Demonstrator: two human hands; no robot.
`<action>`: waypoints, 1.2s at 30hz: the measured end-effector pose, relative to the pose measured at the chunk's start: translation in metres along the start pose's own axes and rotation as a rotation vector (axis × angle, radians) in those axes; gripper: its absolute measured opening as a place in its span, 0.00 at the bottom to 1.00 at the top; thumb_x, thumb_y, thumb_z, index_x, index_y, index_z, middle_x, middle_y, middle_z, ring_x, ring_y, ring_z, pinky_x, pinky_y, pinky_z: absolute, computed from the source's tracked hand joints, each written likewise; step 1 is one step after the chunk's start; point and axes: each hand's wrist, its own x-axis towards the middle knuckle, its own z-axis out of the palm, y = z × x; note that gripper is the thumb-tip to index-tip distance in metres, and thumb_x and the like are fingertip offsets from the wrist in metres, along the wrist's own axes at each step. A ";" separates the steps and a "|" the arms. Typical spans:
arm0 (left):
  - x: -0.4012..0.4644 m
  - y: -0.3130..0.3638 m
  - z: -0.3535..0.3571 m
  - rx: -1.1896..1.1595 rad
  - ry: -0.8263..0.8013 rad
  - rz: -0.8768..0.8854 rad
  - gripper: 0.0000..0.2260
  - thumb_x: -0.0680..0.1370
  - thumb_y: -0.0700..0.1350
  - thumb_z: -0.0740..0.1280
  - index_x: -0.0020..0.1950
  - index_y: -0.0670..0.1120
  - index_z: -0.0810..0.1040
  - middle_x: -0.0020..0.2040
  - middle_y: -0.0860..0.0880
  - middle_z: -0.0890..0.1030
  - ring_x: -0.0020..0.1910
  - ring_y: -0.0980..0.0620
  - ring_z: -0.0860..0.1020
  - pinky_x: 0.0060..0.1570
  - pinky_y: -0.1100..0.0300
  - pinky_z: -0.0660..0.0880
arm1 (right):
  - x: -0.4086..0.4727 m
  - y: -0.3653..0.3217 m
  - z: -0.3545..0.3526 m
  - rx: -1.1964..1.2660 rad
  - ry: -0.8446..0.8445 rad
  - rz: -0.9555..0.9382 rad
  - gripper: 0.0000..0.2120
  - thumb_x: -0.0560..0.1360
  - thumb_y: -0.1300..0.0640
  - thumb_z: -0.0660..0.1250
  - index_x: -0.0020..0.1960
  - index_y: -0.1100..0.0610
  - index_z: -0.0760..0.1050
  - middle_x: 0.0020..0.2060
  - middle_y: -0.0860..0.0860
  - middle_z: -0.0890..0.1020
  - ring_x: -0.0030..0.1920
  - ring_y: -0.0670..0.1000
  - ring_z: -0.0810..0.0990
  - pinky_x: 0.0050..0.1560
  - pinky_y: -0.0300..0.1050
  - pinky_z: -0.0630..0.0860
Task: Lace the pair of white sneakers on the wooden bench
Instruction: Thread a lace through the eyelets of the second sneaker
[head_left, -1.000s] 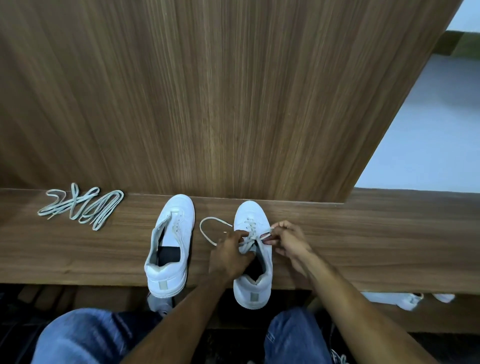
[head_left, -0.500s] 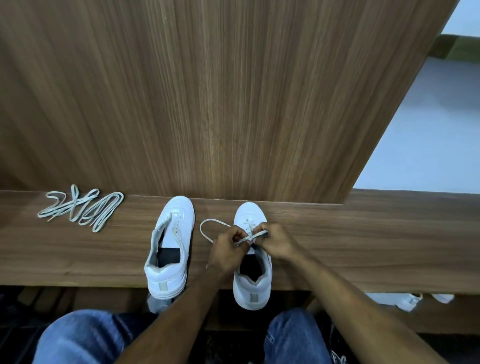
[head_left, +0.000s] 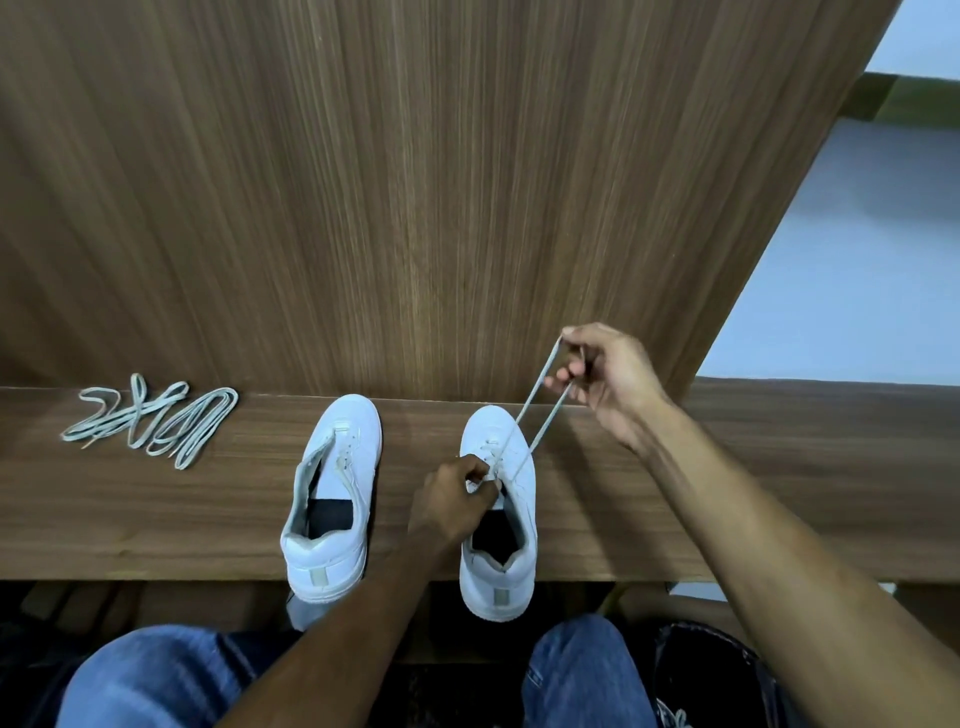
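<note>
A: What does the view show?

B: A look down from the person's head at a wooden surface (head_left: 675, 499) backed by a wooden panel. Two white sneakers stand side by side, toes to the panel, heels at the near edge.

A: Which one is being laced?

B: The right sneaker (head_left: 511, 525). A lace (head_left: 540, 415) runs up from its lower eyelets in two taut strands. The right hand (head_left: 605, 376) is raised beyond the toe, near the panel, fingers curled and pinching both strands. The left hand (head_left: 457, 501) sits on the shoe's left side, fingertips pinching at the eyelets or the lace there; I cannot tell which.

A: How far along is that shoe?

B: Early, I judge. Only the rows nearest the toe seem threaded. The tongue and upper eyelets look bare, though the left hand hides part of them.

A: And the other?

B: The left sneaker (head_left: 332, 499) stands just beside it, touched by neither hand. No lace crosses its eyelets as far as I can see. A spare lace (head_left: 156, 423) lies coiled loosely on the surface, well apart to the left.

A: So what remains?

B: Most of it, by my reckoning: the upper rows of the right sneaker, then the whole left sneaker with the spare lace.
</note>
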 end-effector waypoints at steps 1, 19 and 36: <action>0.000 0.000 0.000 -0.032 0.013 -0.004 0.05 0.73 0.52 0.70 0.44 0.52 0.80 0.41 0.56 0.83 0.44 0.54 0.81 0.47 0.52 0.78 | 0.002 -0.006 -0.001 -0.004 0.016 -0.029 0.05 0.76 0.63 0.64 0.41 0.58 0.73 0.21 0.50 0.69 0.25 0.49 0.71 0.42 0.50 0.79; 0.010 0.008 -0.012 -0.404 0.145 -0.194 0.06 0.76 0.37 0.64 0.41 0.44 0.79 0.37 0.47 0.83 0.40 0.50 0.80 0.44 0.61 0.74 | 0.012 -0.016 -0.032 -0.148 0.164 -0.149 0.08 0.76 0.70 0.62 0.47 0.57 0.71 0.28 0.54 0.74 0.25 0.49 0.74 0.31 0.44 0.74; 0.006 -0.001 0.002 0.312 -0.054 0.150 0.12 0.74 0.48 0.67 0.58 0.55 0.76 0.54 0.54 0.80 0.51 0.50 0.79 0.49 0.53 0.76 | -0.035 0.126 -0.010 -1.660 -0.131 -0.017 0.17 0.74 0.43 0.62 0.56 0.52 0.76 0.55 0.54 0.81 0.58 0.58 0.78 0.56 0.49 0.72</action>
